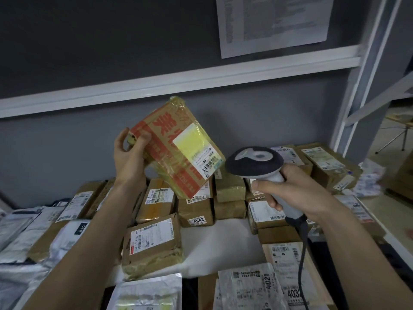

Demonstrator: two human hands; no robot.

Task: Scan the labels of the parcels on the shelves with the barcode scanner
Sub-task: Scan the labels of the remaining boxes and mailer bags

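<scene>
My left hand grips the left end of a cardboard parcel with red print, lifted and tilted above the shelf. Its white and yellow label faces me, with the barcode at the lower right corner. My right hand holds the grey and black barcode scanner by its handle. The scanner's head sits just right of the label's barcode, pointing left toward it. The scanner's cable hangs down past my right wrist.
Many labelled parcels cover the white shelf: a box numbered 5942, a brown box at front left, grey mailer bags at left, boxes at right. A white rail and printed sheet hang above.
</scene>
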